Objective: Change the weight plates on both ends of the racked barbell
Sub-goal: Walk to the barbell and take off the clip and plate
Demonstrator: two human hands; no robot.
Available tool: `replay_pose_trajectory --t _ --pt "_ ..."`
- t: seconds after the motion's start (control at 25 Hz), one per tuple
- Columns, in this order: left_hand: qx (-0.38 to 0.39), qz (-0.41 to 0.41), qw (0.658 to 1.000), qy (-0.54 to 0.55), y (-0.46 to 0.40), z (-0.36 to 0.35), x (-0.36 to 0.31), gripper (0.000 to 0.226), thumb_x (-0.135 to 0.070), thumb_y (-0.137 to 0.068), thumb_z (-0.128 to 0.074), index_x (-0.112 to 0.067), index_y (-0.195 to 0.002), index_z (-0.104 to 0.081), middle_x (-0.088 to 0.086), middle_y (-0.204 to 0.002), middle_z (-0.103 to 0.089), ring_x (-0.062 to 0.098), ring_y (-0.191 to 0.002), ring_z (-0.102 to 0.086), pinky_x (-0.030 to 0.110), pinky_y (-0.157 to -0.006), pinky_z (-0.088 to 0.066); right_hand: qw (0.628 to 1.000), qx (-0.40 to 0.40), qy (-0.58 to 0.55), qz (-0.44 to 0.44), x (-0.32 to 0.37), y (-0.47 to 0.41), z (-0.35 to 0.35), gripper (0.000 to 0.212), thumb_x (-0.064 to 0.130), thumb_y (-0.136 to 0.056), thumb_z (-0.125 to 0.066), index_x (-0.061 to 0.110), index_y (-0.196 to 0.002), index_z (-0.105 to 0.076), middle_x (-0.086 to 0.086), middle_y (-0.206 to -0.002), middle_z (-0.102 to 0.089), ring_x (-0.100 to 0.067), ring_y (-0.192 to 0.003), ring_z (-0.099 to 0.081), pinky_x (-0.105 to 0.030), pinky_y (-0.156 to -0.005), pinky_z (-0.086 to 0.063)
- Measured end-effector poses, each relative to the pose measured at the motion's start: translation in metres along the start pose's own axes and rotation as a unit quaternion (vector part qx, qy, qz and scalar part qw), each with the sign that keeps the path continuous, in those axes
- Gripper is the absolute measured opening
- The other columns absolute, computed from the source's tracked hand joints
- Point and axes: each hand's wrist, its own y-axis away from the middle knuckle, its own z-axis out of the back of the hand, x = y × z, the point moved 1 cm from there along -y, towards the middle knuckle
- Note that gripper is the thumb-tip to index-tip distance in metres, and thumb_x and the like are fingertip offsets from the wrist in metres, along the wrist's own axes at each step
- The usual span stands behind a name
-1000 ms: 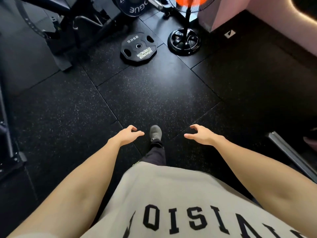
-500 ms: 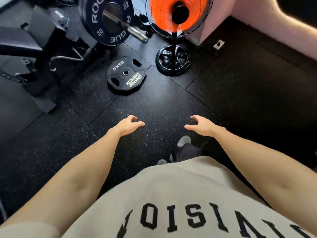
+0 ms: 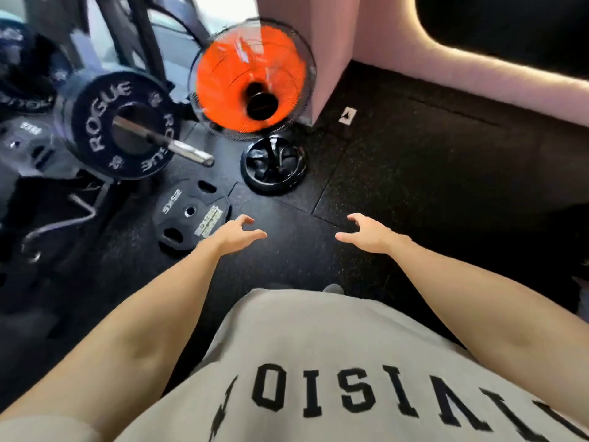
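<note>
- Both hands are hanging in front of the body, holding nothing: the left hand (image 3: 237, 236) is showing loosely curled fingers and an outstretched thumb, and the right hand (image 3: 369, 232) is mirroring it.
- The racked barbell's sleeve (image 3: 173, 145) is sticking out at about ten o'clock from the hands, carrying a black Rogue plate (image 3: 122, 126) with bare steel showing past it; no collar is showing on that stretch.
- A smaller black plate (image 3: 191, 215) marked in kilograms is lying flat on the rubber floor (image 3: 398, 193), just beside the left hand at about ten o'clock.
- An orange-bladed fan (image 3: 255, 81) is standing at twelve o'clock, its round base (image 3: 274, 167) close to the floor plate.
- Judging by this, the person is standing between plate handlings at this end of the bar.
- The next move is probably calling for bending down, gripping the floor plate through its cut-outs, and lining its hole up with the sleeve.
</note>
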Motion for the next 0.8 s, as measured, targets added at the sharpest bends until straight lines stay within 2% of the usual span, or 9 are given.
replay_pose_trajectory --t 0.12,0.24,0.28,0.36,0.44,0.56,0.64,0.72,0.8 --pt "0.045 -0.04 0.995 -0.074 -0.049 0.023 -0.049 0.065 -0.055 -0.09 -0.06 -0.025 -0.145 -0.041 0.01 -0.144 -0.049 0.027 -0.127 -0.048 0.036 -0.096 -0.036 0.994 -0.024 -0.073 -0.071 -0.021 0.0 0.017 0.084 0.063 -0.085 -0.061 0.029 -0.153 -0.025 -0.006 -0.156 -0.036 -0.03 -0.14 -0.039 -0.052 -0.114 -0.03" --pt "0.084 -0.093 0.981 -0.145 -0.096 0.031 -0.098 0.062 -0.057 -0.087 -0.062 -0.026 -0.138 -0.046 0.008 -0.12 -0.06 0.02 -0.091 -0.058 0.033 -0.081 -0.042 0.975 -0.07 -0.157 -0.142 -0.043 0.008 0.018 0.082 0.06 -0.087 -0.061 0.028 -0.153 -0.025 -0.007 -0.156 -0.035 -0.03 -0.14 -0.038 -0.053 -0.115 -0.028" --pt "0.099 -0.114 0.974 -0.167 -0.111 0.031 -0.116 0.061 -0.057 -0.087 -0.063 -0.026 -0.136 -0.047 0.008 -0.117 -0.061 0.02 -0.085 -0.057 0.033 -0.078 -0.043 0.963 -0.09 -0.191 -0.168 -0.05 0.013 0.015 0.082 0.06 -0.086 -0.061 0.028 -0.153 -0.026 -0.007 -0.156 -0.036 -0.03 -0.14 -0.038 -0.053 -0.115 -0.028" --pt "0.129 -0.167 0.952 -0.223 -0.135 0.023 -0.154 0.06 -0.058 -0.086 -0.063 -0.026 -0.135 -0.049 0.01 -0.121 -0.061 0.022 -0.091 -0.057 0.032 -0.08 -0.042 0.934 -0.125 -0.255 -0.217 -0.062 0.03 0.004 0.083 0.062 -0.085 -0.061 0.029 -0.153 -0.026 -0.007 -0.155 -0.037 -0.03 -0.14 -0.038 -0.053 -0.116 -0.027" --pt "0.166 -0.218 0.921 -0.278 -0.149 0.009 -0.191 0.058 -0.059 -0.087 -0.062 -0.026 -0.133 -0.05 0.008 -0.125 -0.059 0.021 -0.099 -0.055 0.032 -0.084 -0.042 0.891 -0.157 -0.329 -0.271 -0.071 0.048 -0.012 0.09 0.069 -0.079 -0.059 0.03 -0.152 -0.025 -0.005 -0.156 -0.036 -0.031 -0.14 -0.038 -0.054 -0.116 -0.026" --pt "0.221 -0.273 0.873 -0.337 -0.161 -0.021 -0.237 0.057 -0.063 -0.085 -0.063 -0.027 -0.128 -0.052 0.014 -0.122 -0.061 0.027 -0.098 -0.059 0.036 -0.084 -0.045 0.808 -0.203 -0.433 -0.344 -0.08 0.078 -0.051 0.11 0.085 -0.057 -0.054 0.036 -0.151 -0.023 -0.001 -0.156 -0.037 -0.033 -0.14 -0.038 -0.054 -0.114 -0.03" --pt "0.248 -0.313 0.829 -0.392 -0.162 -0.047 -0.263 0.062 -0.067 -0.083 -0.061 -0.029 -0.13 -0.051 0.013 -0.125 -0.059 0.031 -0.107 -0.059 0.04 -0.091 -0.047 0.753 -0.229 -0.482 -0.384 -0.077 0.101 -0.082 0.104 0.08 -0.065 -0.058 0.033 -0.152 -0.024 -0.003 -0.155 -0.038 -0.032 -0.139 -0.04 -0.052 -0.114 -0.03" --pt "0.276 -0.353 0.775 -0.446 -0.153 -0.073 -0.283 0.063 -0.068 -0.085 -0.059 -0.029 -0.134 -0.05 0.009 -0.131 -0.056 0.028 -0.113 -0.056 0.041 -0.097 -0.044 0.698 -0.257 -0.527 -0.412 -0.063 0.125 -0.111 0.094 0.07 -0.077 -0.061 0.029 -0.153 -0.024 -0.005 -0.153 -0.04 -0.03 -0.137 -0.043 -0.05 -0.115 -0.03" --pt "0.299 -0.384 0.724 -0.489 -0.138 -0.1 -0.294 0.063 -0.064 -0.088 -0.058 -0.025 -0.137 -0.049 0.007 -0.136 -0.053 0.027 -0.118 -0.053 0.038 -0.097 -0.042 0.645 -0.285 -0.567 -0.426 -0.047 0.145 -0.138 0.092 0.065 -0.08 -0.062 0.027 -0.154 -0.023 -0.005 -0.153 -0.041 -0.03 -0.137 -0.043 -0.047 -0.115 -0.03"
